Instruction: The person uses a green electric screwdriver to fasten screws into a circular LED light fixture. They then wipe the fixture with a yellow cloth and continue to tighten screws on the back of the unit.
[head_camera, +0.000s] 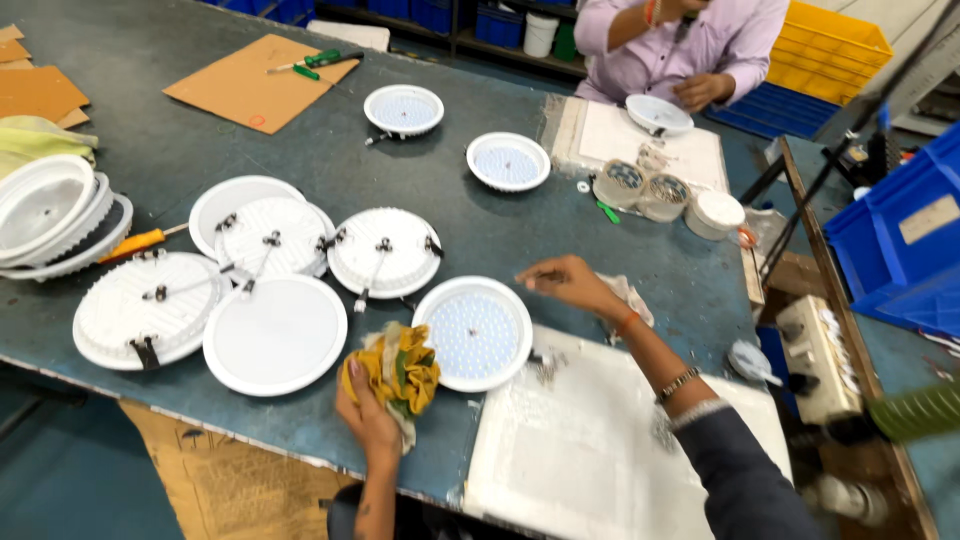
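Round white lamp housing with its dotted LED panel facing up (472, 333), lying at lower centre of the frame on the grey-green desk (150, 100), touching the corner of a flat white foam pad (600, 450). Left hand (368, 405), grip clamped on a crumpled yellow and green cloth (400, 365), just left of that housing. Right hand (565, 283) above the housing's right rim, fingers loosely apart and empty, near a pale rag (628, 296).

Best wiped, probably, with the free hand steadying the rim and the cloth kept light on the panel.

Counted: three housings with the dotted panel up, including two at upper centre; about five white discs grouped at left, some showing metal spring clips. Stack of white rims at far left. Two green-handled screwdrivers (320, 60) on a brown cardboard sheet (240, 90). Another person in a pink shirt (700, 40) at upper right, holding one more white fitting.
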